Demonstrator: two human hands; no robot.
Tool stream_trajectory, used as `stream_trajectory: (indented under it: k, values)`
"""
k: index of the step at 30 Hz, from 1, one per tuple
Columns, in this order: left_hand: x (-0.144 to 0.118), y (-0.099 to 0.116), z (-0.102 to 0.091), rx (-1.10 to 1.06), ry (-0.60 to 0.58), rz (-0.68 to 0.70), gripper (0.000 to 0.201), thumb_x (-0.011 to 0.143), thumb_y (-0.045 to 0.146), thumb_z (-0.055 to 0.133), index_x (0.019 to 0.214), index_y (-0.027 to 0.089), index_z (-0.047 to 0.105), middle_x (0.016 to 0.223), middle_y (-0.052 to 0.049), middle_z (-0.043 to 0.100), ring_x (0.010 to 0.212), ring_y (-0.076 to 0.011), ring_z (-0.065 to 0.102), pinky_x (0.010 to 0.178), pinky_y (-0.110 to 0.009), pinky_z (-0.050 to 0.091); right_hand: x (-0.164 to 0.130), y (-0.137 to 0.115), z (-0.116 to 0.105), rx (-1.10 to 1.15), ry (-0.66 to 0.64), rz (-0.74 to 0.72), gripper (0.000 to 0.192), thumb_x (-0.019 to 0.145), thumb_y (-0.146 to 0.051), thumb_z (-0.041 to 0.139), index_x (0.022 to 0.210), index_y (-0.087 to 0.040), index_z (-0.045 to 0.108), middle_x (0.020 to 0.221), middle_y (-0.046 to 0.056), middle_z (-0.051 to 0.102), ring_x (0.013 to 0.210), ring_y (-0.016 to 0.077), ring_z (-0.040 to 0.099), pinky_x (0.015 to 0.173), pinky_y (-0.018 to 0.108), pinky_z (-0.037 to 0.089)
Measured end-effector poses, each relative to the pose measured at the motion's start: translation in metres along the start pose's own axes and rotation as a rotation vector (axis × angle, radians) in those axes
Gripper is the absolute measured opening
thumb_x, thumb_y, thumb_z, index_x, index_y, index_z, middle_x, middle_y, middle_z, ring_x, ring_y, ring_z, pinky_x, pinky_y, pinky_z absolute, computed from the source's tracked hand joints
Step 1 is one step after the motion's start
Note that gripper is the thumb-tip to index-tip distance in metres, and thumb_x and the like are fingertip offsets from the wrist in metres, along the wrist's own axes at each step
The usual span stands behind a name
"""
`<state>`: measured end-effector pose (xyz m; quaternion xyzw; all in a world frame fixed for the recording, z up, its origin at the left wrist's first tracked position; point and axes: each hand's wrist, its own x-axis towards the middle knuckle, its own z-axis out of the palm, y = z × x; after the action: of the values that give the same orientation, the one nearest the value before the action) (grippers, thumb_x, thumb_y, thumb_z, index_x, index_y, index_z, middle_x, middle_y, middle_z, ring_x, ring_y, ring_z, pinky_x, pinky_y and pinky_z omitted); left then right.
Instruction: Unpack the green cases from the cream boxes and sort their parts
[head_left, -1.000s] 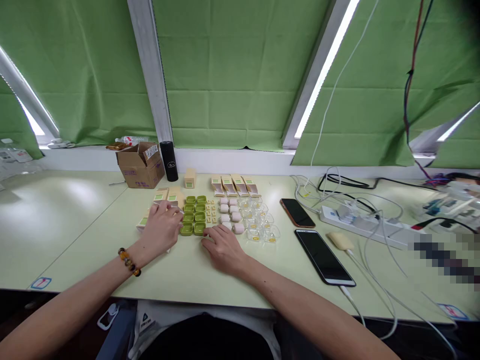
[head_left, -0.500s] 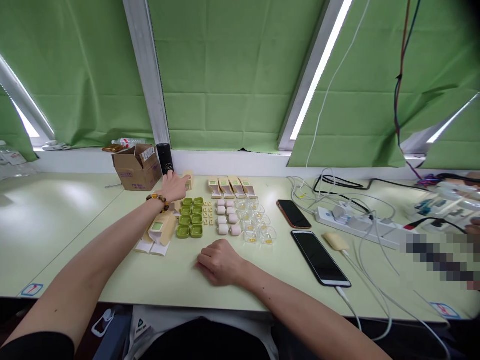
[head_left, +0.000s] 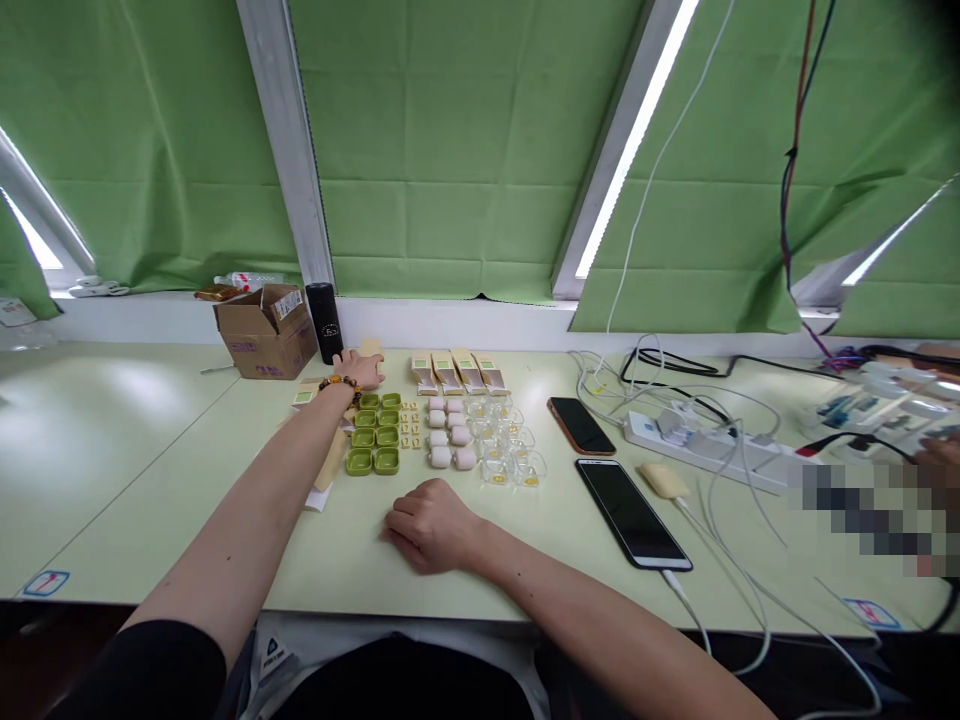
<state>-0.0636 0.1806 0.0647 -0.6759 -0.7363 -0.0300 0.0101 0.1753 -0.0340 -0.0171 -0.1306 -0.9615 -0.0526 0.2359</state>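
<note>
My left hand [head_left: 360,370] reaches to the far side of the table, fingers spread, against a small beige carton [head_left: 370,347] that it partly covers. Whether it grips the carton is hard to see. My right hand [head_left: 433,525] rests on the near tabletop as a closed fist, apart from everything, with nothing showing in it. Between the hands stand rows of small green square dishes [head_left: 360,461], tiny yellow pieces [head_left: 410,424], pale pink rounded blocks [head_left: 439,457] and clear cups [head_left: 496,466] with yellow spots. More beige cartons [head_left: 330,460] lie partly hidden under my left forearm.
Several open-fronted cartons [head_left: 448,374] line up at the back. A cardboard box [head_left: 266,335] and black cylinder [head_left: 325,322] stand back left. To the right lie two phones [head_left: 582,426], a beige charger [head_left: 663,480], a power strip [head_left: 697,450] and tangled cables. Someone's hand [head_left: 937,455] shows far right.
My left hand has shifted right and its fingers now overlap the small carton at the back. My left forearm now covers more of the left cartons. The right fist stays put.
</note>
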Motion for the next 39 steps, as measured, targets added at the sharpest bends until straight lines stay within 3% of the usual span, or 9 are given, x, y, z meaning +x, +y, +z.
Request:
stream_trajectory:
  k: [9, 17, 22, 27, 29, 31, 34, 37, 39]
  values:
    - [-0.009, 0.001, 0.001, 0.008, 0.116, 0.05, 0.046, 0.096, 0.046, 0.053, 0.138, 0.03, 0.067, 0.134, -0.021, 0.061, 0.13, -0.0448, 0.043, 0.105, -0.058, 0.03, 0.0, 0.001, 0.001, -0.003, -0.02, -0.007, 0.03, 0.102, -0.032, 0.054, 0.076, -0.019, 0.061, 0.07, 0.001, 0.068, 0.055, 0.0127, 0.051, 0.057, 0.034, 0.017]
    - [-0.046, 0.007, -0.032, -0.037, 0.325, 0.242, 0.049, 0.101, 0.044, 0.05, 0.148, 0.031, 0.057, 0.135, -0.02, 0.052, 0.133, -0.0412, 0.04, 0.112, -0.056, 0.028, 0.002, 0.002, -0.005, -0.019, 0.008, 0.003, 0.031, 0.102, -0.031, 0.053, 0.075, -0.019, 0.061, 0.068, 0.001, 0.065, 0.054, 0.0128, 0.048, 0.057, 0.034, 0.017]
    - [-0.099, 0.017, -0.054, -0.451, 0.495, 0.498, 0.036, 0.103, 0.04, 0.052, 0.135, 0.025, 0.057, 0.134, -0.014, 0.049, 0.133, -0.0318, 0.042, 0.117, -0.049, 0.035, 0.004, 0.008, -0.011, -0.037, 0.146, 0.024, 0.029, 0.102, -0.028, 0.051, 0.077, -0.019, 0.064, 0.067, 0.0, 0.063, 0.053, 0.0137, 0.046, 0.055, 0.034, 0.02]
    - [-0.16, 0.033, -0.043, -1.036, 0.546, 0.691, 0.029, 0.104, 0.047, 0.055, 0.123, 0.025, 0.052, 0.124, -0.01, 0.053, 0.118, -0.0249, 0.052, 0.108, -0.04, 0.045, 0.002, 0.016, -0.016, 0.038, 0.361, 0.129, 0.02, 0.101, -0.023, 0.051, 0.088, -0.02, 0.067, 0.069, 0.002, 0.066, 0.056, 0.0153, 0.053, 0.057, 0.033, 0.033]
    - [-0.18, 0.038, -0.034, -1.312, 0.43, 0.647, 0.033, 0.101, 0.051, 0.061, 0.121, 0.027, 0.05, 0.122, -0.007, 0.057, 0.111, -0.023, 0.057, 0.104, -0.038, 0.049, 0.002, 0.018, -0.018, 0.119, 0.466, 0.196, 0.017, 0.101, -0.021, 0.051, 0.091, -0.021, 0.065, 0.07, 0.002, 0.066, 0.058, 0.0155, 0.055, 0.058, 0.031, 0.037]
    - [-0.195, 0.042, -0.026, -1.585, 0.202, 0.543, 0.037, 0.101, 0.051, 0.062, 0.128, 0.032, 0.046, 0.122, -0.005, 0.061, 0.103, -0.021, 0.062, 0.096, -0.038, 0.053, 0.002, 0.021, -0.02, 0.205, 0.575, 0.273, 0.014, 0.1, -0.02, 0.052, 0.091, -0.022, 0.062, 0.07, 0.001, 0.064, 0.06, 0.0156, 0.055, 0.059, 0.03, 0.04]
    - [-0.208, 0.044, -0.017, -1.845, -0.009, 0.429, 0.047, 0.099, 0.05, 0.063, 0.138, 0.038, 0.041, 0.135, -0.005, 0.063, 0.106, -0.0222, 0.067, 0.094, -0.042, 0.056, 0.003, 0.025, -0.022, 0.295, 0.722, 0.431, 0.005, 0.095, -0.024, 0.061, 0.094, -0.023, 0.057, 0.078, 0.001, 0.062, 0.065, 0.0163, 0.056, 0.06, 0.03, 0.045]
    - [-0.211, 0.045, -0.008, -1.975, -0.154, 0.369, 0.056, 0.098, 0.051, 0.064, 0.146, 0.038, 0.039, 0.14, -0.008, 0.065, 0.111, -0.0256, 0.071, 0.099, -0.047, 0.055, 0.005, 0.028, -0.022, 0.352, 0.811, 0.536, 0.035, 0.087, -0.03, 0.073, 0.116, -0.023, 0.054, 0.104, 0.008, 0.064, 0.087, 0.0218, 0.063, 0.068, 0.034, 0.055]
    - [-0.213, 0.047, -0.002, -2.032, -0.248, 0.362, 0.06, 0.098, 0.054, 0.063, 0.15, 0.036, 0.038, 0.136, -0.011, 0.068, 0.112, -0.0282, 0.073, 0.103, -0.05, 0.053, 0.007, 0.029, -0.023, 0.381, 0.804, 0.536, 0.06, 0.083, -0.033, 0.077, 0.135, -0.023, 0.048, 0.125, 0.013, 0.061, 0.11, 0.0276, 0.063, 0.084, 0.042, 0.06]
